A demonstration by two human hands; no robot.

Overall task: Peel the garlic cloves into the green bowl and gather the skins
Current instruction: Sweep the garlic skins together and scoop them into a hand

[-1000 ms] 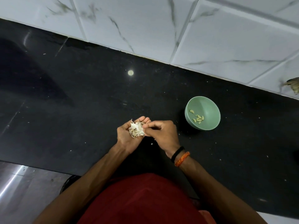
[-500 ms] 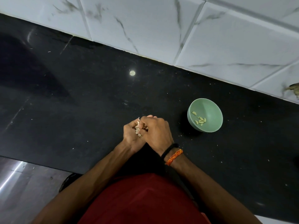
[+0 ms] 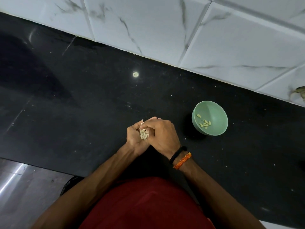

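Head camera looks down on a black polished stone counter (image 3: 82, 104) that runs along a wall of white marble-pattern tiles (image 3: 148, 27). Above the counter, close to the person's body, the two hands are pressed together. The left hand (image 3: 134, 139) is cupped with its fingers curled around a small heap of pale, dry, papery garlic skins (image 3: 144, 134), which shows in the gap between the hands. The right hand (image 3: 162, 134) lies over the left one from the right side, its fingers bent down onto the same heap, so both hands are clamped on the skins; I cannot tell if a clove is also inside. On the right wrist sit a black cord band (image 3: 177, 154) and, just beside it, an orange thread band (image 3: 182, 160). To the right of the hands, apart from them, stands a round pale green plastic bowl (image 3: 214, 113), upright on the counter. Inside it lie several small peeled yellowish garlic cloves (image 3: 205, 123), most of them in one group and one a little apart. Tiny light crumbs are spread over the dark counter around the hands and the bowl. At the bottom, the person's dark red shirt (image 3: 148, 204) fills the view.
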